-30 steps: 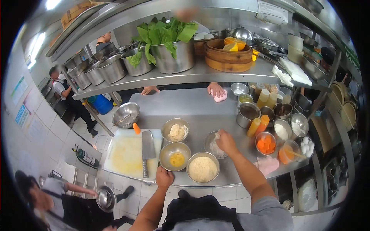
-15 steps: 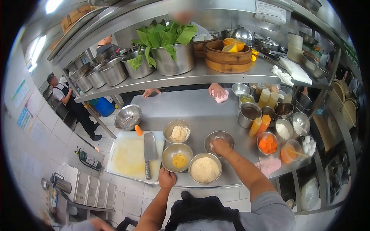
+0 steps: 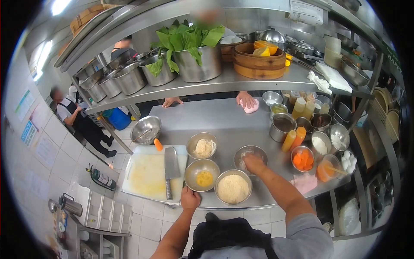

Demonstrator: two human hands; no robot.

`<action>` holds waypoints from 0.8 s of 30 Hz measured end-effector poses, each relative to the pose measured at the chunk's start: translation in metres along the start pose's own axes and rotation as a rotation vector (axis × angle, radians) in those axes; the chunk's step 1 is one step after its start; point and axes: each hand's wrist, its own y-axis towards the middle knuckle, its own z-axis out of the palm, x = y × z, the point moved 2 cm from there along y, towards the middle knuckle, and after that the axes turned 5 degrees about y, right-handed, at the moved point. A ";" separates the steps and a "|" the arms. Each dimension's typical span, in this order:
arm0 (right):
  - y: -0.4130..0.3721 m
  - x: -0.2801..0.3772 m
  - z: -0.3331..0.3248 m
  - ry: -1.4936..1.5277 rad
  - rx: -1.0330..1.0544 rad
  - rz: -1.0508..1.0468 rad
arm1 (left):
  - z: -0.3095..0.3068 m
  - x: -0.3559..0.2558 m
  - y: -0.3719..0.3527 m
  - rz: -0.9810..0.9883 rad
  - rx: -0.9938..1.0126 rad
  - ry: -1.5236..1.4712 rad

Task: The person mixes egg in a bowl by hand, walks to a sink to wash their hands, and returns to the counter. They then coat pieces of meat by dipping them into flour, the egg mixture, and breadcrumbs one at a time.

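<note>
My right hand (image 3: 254,164) reaches down into a steel bowl (image 3: 237,156) with pale, floury residue on its inside. The fingers point downward, drawn together, and what they hold is hidden. At the counter's front edge my left hand (image 3: 190,199) rests in a fist, close against the bowl of yellow beaten egg (image 3: 203,178). Between my hands stands a bowl of pale crumbs (image 3: 233,188). Behind the egg, another bowl holds a crumb-coated lump (image 3: 204,148). Left of these, a cleaver (image 3: 171,166) lies on a white cutting board (image 3: 144,172).
A metal shelf (image 3: 207,88) with pots, leafy greens (image 3: 185,41) and a bamboo steamer (image 3: 258,62) spans the far side. Beneath it are another person's hands, one on a pink cloth (image 3: 251,108). Sauce bottles (image 3: 290,140), carrot pieces (image 3: 303,159) and eggs (image 3: 348,161) crowd the right.
The view has shifted slightly, so the counter appears a little further right. My right hand stays in the floury bowl, and my left fist stays by the egg bowl.
</note>
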 end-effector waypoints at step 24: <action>0.009 0.047 -0.106 1.819 0.083 0.360 | 0.007 0.014 -0.006 -0.051 0.071 0.013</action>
